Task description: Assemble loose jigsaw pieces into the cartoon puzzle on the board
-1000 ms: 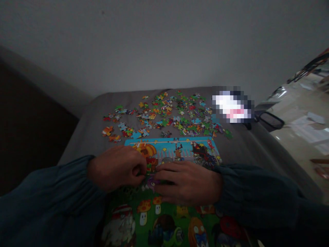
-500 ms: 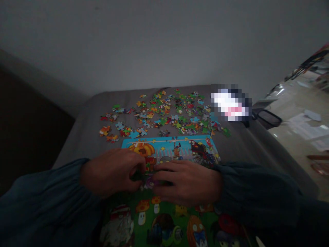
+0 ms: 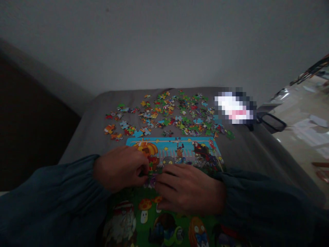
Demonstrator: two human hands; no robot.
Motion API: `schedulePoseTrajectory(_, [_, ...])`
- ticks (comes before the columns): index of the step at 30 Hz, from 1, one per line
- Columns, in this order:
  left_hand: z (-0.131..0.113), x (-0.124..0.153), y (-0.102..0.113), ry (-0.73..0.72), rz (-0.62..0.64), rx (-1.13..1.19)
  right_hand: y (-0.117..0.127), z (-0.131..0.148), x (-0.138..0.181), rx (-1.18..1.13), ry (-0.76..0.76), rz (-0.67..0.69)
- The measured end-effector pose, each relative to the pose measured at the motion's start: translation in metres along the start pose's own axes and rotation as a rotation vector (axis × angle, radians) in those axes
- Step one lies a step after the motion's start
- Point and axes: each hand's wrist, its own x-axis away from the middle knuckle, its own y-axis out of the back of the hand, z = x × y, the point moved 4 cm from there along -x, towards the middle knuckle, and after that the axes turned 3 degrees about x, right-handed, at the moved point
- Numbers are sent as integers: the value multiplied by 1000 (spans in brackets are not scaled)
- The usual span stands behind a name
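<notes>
My left hand (image 3: 123,168) is over the middle of a colourful cartoon puzzle board (image 3: 164,140), thumb and forefinger pinched together low against it. Whatever lies between those fingertips is hidden. Just beside it, my right hand (image 3: 189,188) rests on the board, palm down, with its fingers stretched toward the left fingertips. Between the hands a purple patch (image 3: 151,180) of the picture shows; whether it is a loose piece I cannot tell. Pumpkin and zombie figures are printed across the upper part, mushrooms and other figures on the green lower part.
Many loose jigsaw pieces (image 3: 167,113) lie scattered behind the board on a grey cloth-covered surface (image 3: 84,137). At the back right are a bright blurred-out object (image 3: 233,106) and dark-framed glasses (image 3: 272,122). A pale wall (image 3: 164,44) stands behind.
The view has shifted slightly, moving the scene a little right. My left fingertips have drawn closer together, and my right hand has slid slightly nearer to me, covering part of a mushroom figure.
</notes>
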Motion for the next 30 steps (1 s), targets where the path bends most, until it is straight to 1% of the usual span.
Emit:
schedulePoseTrajectory(3, [-2,0,1,-12,-11,-37,-4,5,-6,29,-53,-38])
schedulePoseTrajectory(6, [-3,-1,0,-13,7,-62,-7,6,-9,53,-120,-79])
schedulePoseTrajectory(10, [-3,-2,2,-7,-2,-68,-9,8,-10,86,-172,-94])
schedulePoseTrajectory(12, [-2,-2,3,-14,-22,-57,-10,10,-10,103,-182,-92])
schedulePoseTrajectory(15, [0,-1,5,-22,-41,-27,-9,11,-10,118,-192,-128])
schedulePoseTrajectory(20, [5,2,4,0,-14,-17,-10,11,-11,93,-180,-169])
schedulePoseTrajectory(23, [7,3,3,-5,-11,3,-13,11,-11,76,-151,-162])
schedulePoseTrajectory(26, [11,3,5,-22,-50,47,-16,11,-11,65,-131,-126])
schedulePoseTrajectory(30, [18,1,11,10,-168,70,-16,11,-11,68,-117,-109])
